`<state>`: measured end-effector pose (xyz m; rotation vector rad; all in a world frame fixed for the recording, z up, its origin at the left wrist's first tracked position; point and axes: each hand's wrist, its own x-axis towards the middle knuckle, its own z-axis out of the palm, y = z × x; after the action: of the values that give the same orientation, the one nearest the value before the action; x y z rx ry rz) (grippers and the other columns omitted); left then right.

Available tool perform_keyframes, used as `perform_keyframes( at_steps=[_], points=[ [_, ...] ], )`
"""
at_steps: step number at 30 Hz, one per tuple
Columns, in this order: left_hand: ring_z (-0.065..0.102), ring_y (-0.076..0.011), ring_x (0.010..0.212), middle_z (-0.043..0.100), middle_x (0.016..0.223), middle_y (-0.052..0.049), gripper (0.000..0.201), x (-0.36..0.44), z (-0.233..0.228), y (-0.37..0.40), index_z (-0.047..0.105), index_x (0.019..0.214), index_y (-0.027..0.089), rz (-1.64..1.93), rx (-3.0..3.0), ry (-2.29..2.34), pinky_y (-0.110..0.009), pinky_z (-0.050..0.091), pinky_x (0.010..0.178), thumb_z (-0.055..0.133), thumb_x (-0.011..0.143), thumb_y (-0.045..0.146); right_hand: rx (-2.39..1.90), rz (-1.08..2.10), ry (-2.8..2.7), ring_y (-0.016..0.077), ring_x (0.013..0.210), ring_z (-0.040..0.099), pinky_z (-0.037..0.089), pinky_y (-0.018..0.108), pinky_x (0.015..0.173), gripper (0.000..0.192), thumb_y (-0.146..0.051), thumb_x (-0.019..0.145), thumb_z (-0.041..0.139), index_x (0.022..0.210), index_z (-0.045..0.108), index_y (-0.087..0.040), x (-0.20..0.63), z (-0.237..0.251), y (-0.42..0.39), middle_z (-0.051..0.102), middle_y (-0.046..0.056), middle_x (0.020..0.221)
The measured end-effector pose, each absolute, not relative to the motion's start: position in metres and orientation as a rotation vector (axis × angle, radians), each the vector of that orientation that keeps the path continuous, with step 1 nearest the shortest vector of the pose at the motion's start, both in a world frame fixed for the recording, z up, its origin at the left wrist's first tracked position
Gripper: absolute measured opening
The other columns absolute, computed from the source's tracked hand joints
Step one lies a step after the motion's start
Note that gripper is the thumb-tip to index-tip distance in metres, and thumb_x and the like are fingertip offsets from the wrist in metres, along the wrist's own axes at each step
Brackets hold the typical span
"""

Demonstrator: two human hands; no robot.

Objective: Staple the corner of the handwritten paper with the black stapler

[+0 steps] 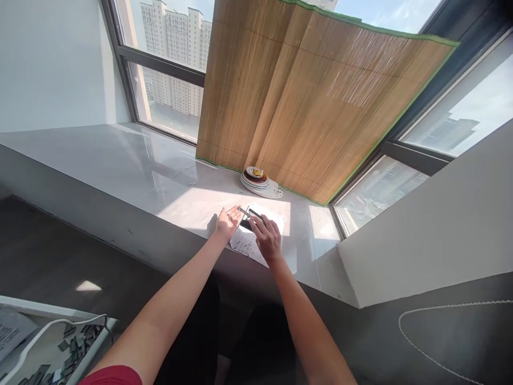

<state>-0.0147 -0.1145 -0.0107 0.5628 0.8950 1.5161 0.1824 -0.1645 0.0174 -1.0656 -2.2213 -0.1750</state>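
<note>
My left hand is held palm up over the window ledge, its fingers stretched out and nothing gripped in them. A small dark mark or bit shows on the palm, too small to name. My right hand is closed around a thin, dark stick-like tool, whose far end reaches to the fingertips of my left hand. Whether it is a pen or tweezers I cannot make out. Below both hands lies a white sheet with handwritten marks. A dark object, partly hidden by my right hand, rests on the sheet.
A stack of plates sits on the ledge beyond my hands. Behind it hangs a bamboo blind over the window. At lower left, a white tray holds several small dark pieces and a cable. A beaded cord loops at right.
</note>
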Motion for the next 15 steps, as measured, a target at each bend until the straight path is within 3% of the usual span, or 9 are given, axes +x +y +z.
perform_keyframes(
  at_steps=[4, 8, 11, 15],
  points=[
    [0.06, -0.0273, 0.15, 0.061, 0.163, -0.014, 0.068, -0.013, -0.01, -0.116, 0.067, 0.143, 0.015, 1.502, 0.474, 0.751, -0.043, 0.05, 0.128, 0.013, 0.117, 0.047, -1.36, 0.136, -1.787, 0.0361, 0.12, 0.076, 0.061, 0.05, 0.099, 0.044, -0.017, 0.098, 0.057, 0.137, 0.077, -0.023, 0.188, 0.018, -0.159, 0.081, 0.013, 0.129],
    [0.058, -0.0283, 0.152, 0.059, 0.164, -0.016, 0.063, -0.012, -0.013, -0.116, 0.066, 0.141, 0.014, 1.498, 0.414, 0.703, -0.041, 0.049, 0.128, 0.017, 0.118, 0.047, -1.529, 0.513, -1.521, 0.0366, 0.093, 0.078, 0.061, 0.044, 0.077, 0.032, -0.038, 0.089, 0.07, 0.113, 0.082, -0.02, 0.2, 0.003, -0.155, 0.084, 0.013, 0.103],
    [0.056, -0.0288, 0.154, 0.062, 0.162, -0.016, 0.058, -0.01, -0.016, -0.113, 0.069, 0.135, 0.017, 1.505, 0.38, 0.697, -0.04, 0.048, 0.128, 0.022, 0.117, 0.046, -1.587, 0.571, -1.523, 0.0381, 0.098, 0.075, 0.06, 0.048, 0.083, 0.033, -0.041, 0.088, 0.072, 0.113, 0.08, -0.021, 0.209, -0.005, -0.155, 0.082, 0.014, 0.105],
    [0.056, -0.0268, 0.154, 0.064, 0.16, -0.015, 0.058, -0.01, -0.018, -0.11, 0.069, 0.139, 0.02, 1.496, 0.38, 0.693, -0.038, 0.046, 0.13, 0.025, 0.115, 0.048, -1.553, 0.233, -1.57, 0.0408, 0.123, 0.066, 0.054, 0.059, 0.105, 0.035, -0.041, 0.096, 0.067, 0.123, 0.076, -0.021, 0.194, 0.004, -0.154, 0.075, 0.02, 0.127]
  ],
)
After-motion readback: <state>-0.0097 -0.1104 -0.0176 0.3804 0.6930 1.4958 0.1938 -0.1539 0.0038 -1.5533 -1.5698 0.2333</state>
